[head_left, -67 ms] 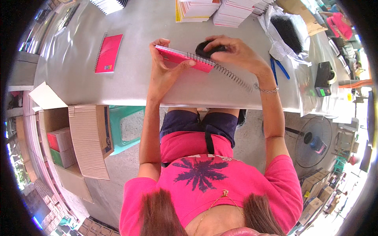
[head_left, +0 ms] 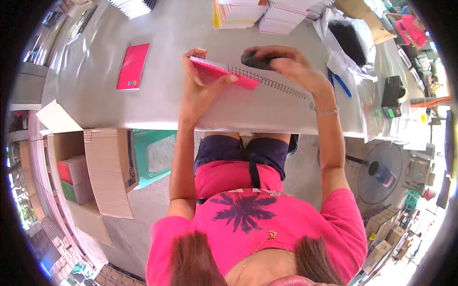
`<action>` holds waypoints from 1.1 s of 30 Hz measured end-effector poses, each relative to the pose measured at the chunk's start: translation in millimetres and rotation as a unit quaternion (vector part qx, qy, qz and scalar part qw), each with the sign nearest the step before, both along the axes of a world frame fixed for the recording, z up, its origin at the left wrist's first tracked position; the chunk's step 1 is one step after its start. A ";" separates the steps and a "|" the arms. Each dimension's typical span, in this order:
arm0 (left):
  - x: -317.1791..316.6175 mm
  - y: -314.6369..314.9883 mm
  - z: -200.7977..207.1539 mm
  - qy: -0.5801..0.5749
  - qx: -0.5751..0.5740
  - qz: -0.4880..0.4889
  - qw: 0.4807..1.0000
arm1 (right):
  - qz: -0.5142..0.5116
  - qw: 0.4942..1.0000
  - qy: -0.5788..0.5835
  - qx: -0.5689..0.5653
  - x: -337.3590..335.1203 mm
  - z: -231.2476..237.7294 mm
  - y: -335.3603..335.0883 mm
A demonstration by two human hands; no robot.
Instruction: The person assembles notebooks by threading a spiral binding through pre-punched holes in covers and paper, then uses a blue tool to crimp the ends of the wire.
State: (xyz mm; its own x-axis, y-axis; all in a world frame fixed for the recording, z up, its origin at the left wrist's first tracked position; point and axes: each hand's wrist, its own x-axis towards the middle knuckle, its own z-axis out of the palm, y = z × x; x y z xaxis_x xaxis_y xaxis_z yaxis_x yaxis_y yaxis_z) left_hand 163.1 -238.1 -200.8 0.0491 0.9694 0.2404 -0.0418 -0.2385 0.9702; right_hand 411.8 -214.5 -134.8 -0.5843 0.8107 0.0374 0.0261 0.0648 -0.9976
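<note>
My left hand grips a pink notebook, its thumb across the cover and its fingers behind. A dark wire coil runs through part of the notebook's upper edge, and its loose end trails off to the right below my right wrist. My right hand, slightly blurred, is closed around a dark rounded object just above the coil; its kind I cannot make out. Left of my left hand, a second pink notebook with a spiral binding lies flat on the table.
Stacks of bound paper stand at the far side of the metal table. On the right are black coils in white wrapping, blue-handled pliers and a black tape dispenser. An open cardboard box and a fan flank me.
My right hand, with the dark object, has lifted slightly away from the coil and shifted right. The left hand still holds the notebook in nearly the same place.
</note>
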 end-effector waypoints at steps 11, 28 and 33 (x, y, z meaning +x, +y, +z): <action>-3.9 2.2 1.0 0.038 0.033 -0.005 0.999 | 0.046 0.994 -0.057 0.076 -9.8 17.9 -5.0; -6.3 -1.6 3.6 0.027 0.024 0.000 0.999 | -0.003 0.998 -0.039 0.056 -34.4 0.4 6.1; 4.3 -7.6 15.3 -0.037 -0.044 -0.013 0.998 | -0.066 0.989 -0.089 0.098 -23.2 -8.6 6.5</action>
